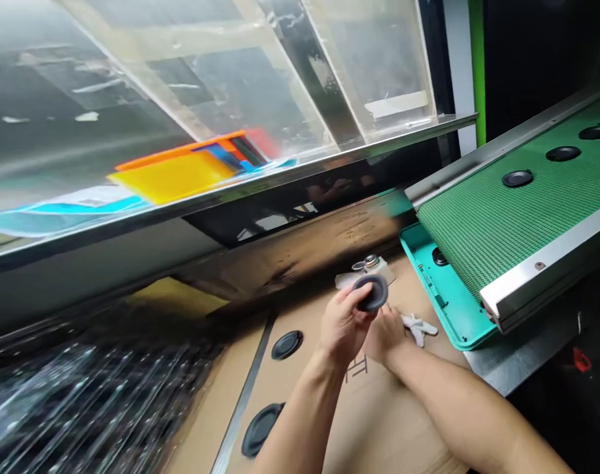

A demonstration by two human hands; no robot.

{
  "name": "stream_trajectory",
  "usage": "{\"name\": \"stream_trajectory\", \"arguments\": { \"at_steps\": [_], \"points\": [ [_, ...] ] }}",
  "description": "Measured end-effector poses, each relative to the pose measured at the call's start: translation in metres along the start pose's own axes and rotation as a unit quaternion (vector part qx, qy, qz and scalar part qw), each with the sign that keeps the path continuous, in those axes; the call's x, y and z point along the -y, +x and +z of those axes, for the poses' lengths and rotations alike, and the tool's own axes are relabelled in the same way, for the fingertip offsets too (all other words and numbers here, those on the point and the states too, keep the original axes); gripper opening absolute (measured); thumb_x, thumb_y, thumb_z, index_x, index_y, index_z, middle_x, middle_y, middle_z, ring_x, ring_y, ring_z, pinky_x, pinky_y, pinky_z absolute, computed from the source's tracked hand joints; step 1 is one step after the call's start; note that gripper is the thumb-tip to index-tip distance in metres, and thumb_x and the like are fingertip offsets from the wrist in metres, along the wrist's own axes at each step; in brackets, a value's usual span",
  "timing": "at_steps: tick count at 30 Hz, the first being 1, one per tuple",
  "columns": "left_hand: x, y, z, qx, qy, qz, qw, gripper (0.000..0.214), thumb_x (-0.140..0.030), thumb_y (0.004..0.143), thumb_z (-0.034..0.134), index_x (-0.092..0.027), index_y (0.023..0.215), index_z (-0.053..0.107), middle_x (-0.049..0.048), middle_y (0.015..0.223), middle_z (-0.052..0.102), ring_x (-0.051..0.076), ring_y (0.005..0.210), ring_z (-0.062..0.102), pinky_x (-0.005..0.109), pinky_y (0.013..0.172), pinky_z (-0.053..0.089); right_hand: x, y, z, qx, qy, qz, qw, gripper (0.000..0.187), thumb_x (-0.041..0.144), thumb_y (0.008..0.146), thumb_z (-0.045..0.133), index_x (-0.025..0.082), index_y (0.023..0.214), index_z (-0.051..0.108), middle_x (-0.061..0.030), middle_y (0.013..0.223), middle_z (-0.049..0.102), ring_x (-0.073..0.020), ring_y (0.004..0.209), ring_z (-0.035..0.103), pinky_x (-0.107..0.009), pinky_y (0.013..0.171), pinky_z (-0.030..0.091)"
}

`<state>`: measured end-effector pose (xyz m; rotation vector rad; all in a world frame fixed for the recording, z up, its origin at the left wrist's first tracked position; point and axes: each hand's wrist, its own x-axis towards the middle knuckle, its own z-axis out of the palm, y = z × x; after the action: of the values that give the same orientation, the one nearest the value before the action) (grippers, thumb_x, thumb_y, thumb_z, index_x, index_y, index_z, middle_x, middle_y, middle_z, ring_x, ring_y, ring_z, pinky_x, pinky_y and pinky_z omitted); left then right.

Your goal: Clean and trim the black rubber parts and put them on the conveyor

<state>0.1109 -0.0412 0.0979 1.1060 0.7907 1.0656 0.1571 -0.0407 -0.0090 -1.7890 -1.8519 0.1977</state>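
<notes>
My left hand grips a round black disc with a raised rim, thumb across its face and fingers beneath. Just behind and to its right is my right hand, its fingers curled and partly hidden by the left hand; what they hold, if anything, does not show. Both hands are above a cardboard sheet. Left of my hands, one similar black disc lies on the cardboard, and another disc is nearer, partly covered by my left forearm.
On the right, a green conveyor belt carries several black discs over a teal tray. A whitish crumpled item and a small white box lie near my hands. Clear-plastic-wrapped black pieces fill the lower left; a yellow-orange bin sits behind.
</notes>
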Motion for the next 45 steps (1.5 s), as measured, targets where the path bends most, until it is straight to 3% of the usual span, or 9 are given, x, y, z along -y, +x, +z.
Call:
{"name": "stream_trajectory", "arguments": {
  "at_steps": [4,8,13,18,24,29,33,37,45],
  "points": [
    [0.038,-0.009,-0.092,-0.078,-0.104,-0.083,0.988,0.033,-0.021,0.072,0.070,-0.012,0.104,0.070,-0.0029,0.065,0.059,0.005,0.042,0.040,0.016,0.036,0.029,0.000,-0.002,-0.002,0.013,-0.038,-0.012,0.999,0.026,0.028,0.095,0.050,0.019,0.110,0.069,-0.0140,0.112,0.064,-0.0292,0.107,0.053,-0.042,0.088,0.047],
    [0.060,-0.005,-0.125,-0.126,-0.174,-0.093,0.972,0.017,-0.016,0.081,0.057,-0.010,0.093,0.068,0.0047,0.074,0.067,0.014,0.059,0.062,0.023,0.049,0.050,-0.003,-0.002,-0.013,-0.053,-0.024,-0.016,0.998,0.028,0.032,0.094,0.053,0.023,0.115,0.069,-0.0120,0.113,0.063,-0.0284,0.107,0.051,-0.041,0.091,0.046],
    [0.066,0.002,-0.127,-0.104,-0.234,-0.114,0.960,0.016,-0.016,0.092,0.052,-0.010,0.093,0.067,0.0106,0.092,0.074,0.018,0.081,0.072,0.034,0.079,0.059,0.004,-0.001,-0.018,-0.163,0.070,-0.061,0.982,0.036,0.031,0.092,0.057,0.023,0.125,0.067,-0.0106,0.121,0.061,-0.0263,0.110,0.052,-0.039,0.101,0.044],
    [0.062,0.002,-0.124,-0.021,-0.314,-0.145,0.938,0.047,-0.050,0.099,0.044,-0.010,0.101,0.069,0.0163,0.101,0.075,0.026,0.099,0.071,0.040,0.093,0.056,0.026,-0.018,-0.003,-0.086,0.083,-0.137,0.983,0.033,0.032,0.091,0.060,0.023,0.122,0.070,-0.0099,0.117,0.061,-0.0248,0.104,0.054,-0.036,0.092,0.050],
    [0.060,0.005,-0.122,-0.022,-0.348,-0.157,0.924,0.042,-0.031,0.103,0.034,-0.008,0.111,0.068,0.0165,0.107,0.074,0.025,0.107,0.070,0.040,0.102,0.051,0.033,-0.009,0.000,-0.099,0.011,-0.093,0.991,0.034,0.034,0.095,0.055,0.024,0.124,0.070,-0.0122,0.118,0.061,-0.0267,0.105,0.052,-0.039,0.090,0.049],
    [0.059,0.006,-0.122,-0.030,-0.352,-0.187,0.917,0.043,-0.035,0.104,0.035,-0.009,0.100,0.068,0.0167,0.101,0.075,0.026,0.104,0.071,0.042,0.102,0.052,0.031,-0.006,-0.003,-0.064,-0.025,-0.137,0.988,0.034,0.034,0.096,0.053,0.026,0.125,0.069,-0.0116,0.119,0.060,-0.0250,0.102,0.052,-0.036,0.088,0.048],
    [0.060,0.006,-0.125,-0.037,-0.346,-0.168,0.922,0.040,-0.031,0.103,0.036,-0.010,0.090,0.067,0.0153,0.097,0.075,0.025,0.101,0.071,0.042,0.099,0.054,0.035,-0.009,-0.004,-0.095,-0.046,-0.065,0.992,0.033,0.035,0.098,0.050,0.023,0.122,0.070,-0.0129,0.113,0.062,-0.0264,0.102,0.052,-0.037,0.090,0.047],
    [0.060,0.001,-0.129,-0.049,-0.353,-0.177,0.917,0.041,-0.035,0.104,0.037,-0.011,0.090,0.068,0.0153,0.096,0.075,0.024,0.098,0.072,0.041,0.096,0.055,0.038,-0.013,-0.001,-0.033,-0.032,-0.140,0.989,0.035,0.037,0.099,0.049,0.027,0.126,0.067,-0.0106,0.125,0.060,-0.0249,0.106,0.052,-0.036,0.092,0.047],
    [0.059,0.000,-0.134,-0.039,-0.333,-0.141,0.931,0.038,-0.039,0.103,0.042,-0.009,0.107,0.065,0.0188,0.105,0.073,0.025,0.096,0.071,0.040,0.086,0.057,0.005,0.005,-0.022,-0.129,0.056,-0.067,0.988,0.051,0.033,0.090,0.058,0.016,0.138,0.053,-0.0156,0.127,0.057,-0.0282,0.117,0.053,-0.042,0.102,0.045]
  ]
}}
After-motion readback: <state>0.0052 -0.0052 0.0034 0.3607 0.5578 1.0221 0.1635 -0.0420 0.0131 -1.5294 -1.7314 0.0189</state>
